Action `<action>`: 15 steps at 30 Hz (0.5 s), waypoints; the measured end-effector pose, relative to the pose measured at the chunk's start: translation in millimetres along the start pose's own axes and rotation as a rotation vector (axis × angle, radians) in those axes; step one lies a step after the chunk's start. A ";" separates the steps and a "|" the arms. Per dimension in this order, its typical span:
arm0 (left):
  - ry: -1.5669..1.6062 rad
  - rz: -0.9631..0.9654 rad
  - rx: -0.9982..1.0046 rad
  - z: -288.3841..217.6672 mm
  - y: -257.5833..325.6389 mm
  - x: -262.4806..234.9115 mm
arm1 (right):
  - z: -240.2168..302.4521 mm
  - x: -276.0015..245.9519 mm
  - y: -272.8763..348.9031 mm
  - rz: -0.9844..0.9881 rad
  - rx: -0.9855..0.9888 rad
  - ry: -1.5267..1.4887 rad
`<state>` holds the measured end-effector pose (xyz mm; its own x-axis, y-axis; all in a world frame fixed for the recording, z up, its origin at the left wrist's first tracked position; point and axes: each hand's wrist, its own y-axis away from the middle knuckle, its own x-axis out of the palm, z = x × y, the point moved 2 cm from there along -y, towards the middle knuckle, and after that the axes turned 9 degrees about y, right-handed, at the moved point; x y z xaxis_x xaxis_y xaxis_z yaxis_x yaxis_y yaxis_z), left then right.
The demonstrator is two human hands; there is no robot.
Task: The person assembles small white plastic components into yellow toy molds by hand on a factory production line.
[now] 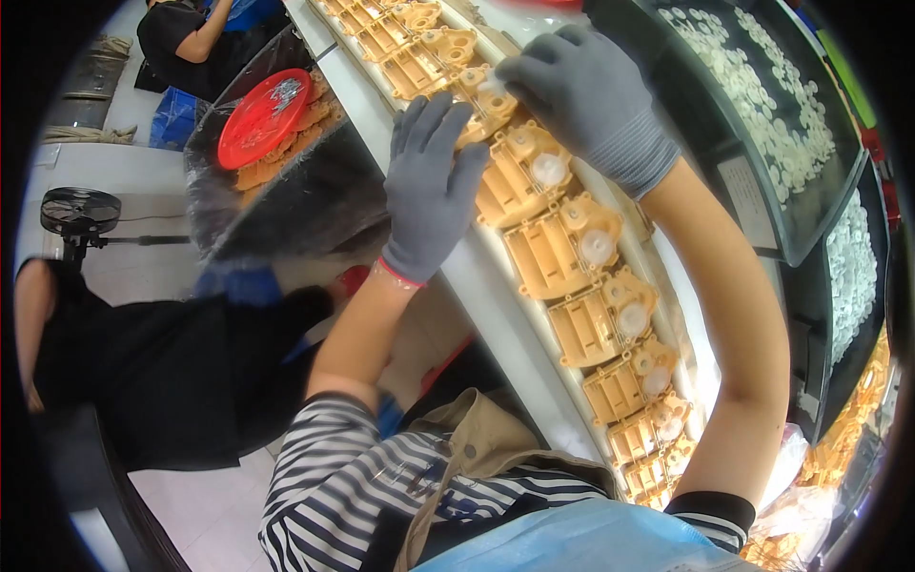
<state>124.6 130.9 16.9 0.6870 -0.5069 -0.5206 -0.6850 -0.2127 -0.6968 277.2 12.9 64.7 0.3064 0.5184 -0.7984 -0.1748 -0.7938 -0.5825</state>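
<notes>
A row of tan plastic housings (553, 255) runs diagonally along the work line. My left hand (426, 186), in a grey knit glove, rests on the near edge of one housing with fingers stretched out and thumb apart. Across from it, my right hand (596, 105), gloved the same way, has its fingers bent down with the tips at a translucent white plastic gear (491, 83) on that housing. Its thumb is partly hidden. Housings nearer to me each carry a round white gear (598, 248); those farther up hold smaller parts.
Black bins with white gears (801, 124) and small white parts (851, 276) stand at the right. To the left, a red tray (265, 119) with metal pieces sits over a black bin (315, 205) of tan parts. Co-workers in black (162, 367) and a fan (80, 212) are beyond.
</notes>
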 end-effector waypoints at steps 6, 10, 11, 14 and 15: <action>0.021 0.011 -0.019 2.9 -3.2 -3.3 | 2.2 10.0 -1.7 0.001 -0.141 0.056; 0.027 0.009 -0.047 3.4 -3.7 -5.7 | 3.3 9.8 0.2 0.026 -0.162 0.119; 0.022 0.009 -0.055 2.4 -3.8 -5.1 | 2.2 9.1 1.2 0.025 -0.175 0.141; 0.020 0.008 -0.064 1.6 -2.6 -3.1 | 2.9 10.2 3.5 0.060 -0.172 0.163; 0.014 0.014 -0.061 1.5 -2.4 -4.0 | 3.8 9.8 2.3 0.061 -0.177 0.163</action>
<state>123.9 134.7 19.9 0.6744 -0.5213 -0.5229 -0.7080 -0.2558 -0.6583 276.2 17.4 55.0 0.4500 0.4209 -0.7876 -0.0357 -0.8728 -0.4868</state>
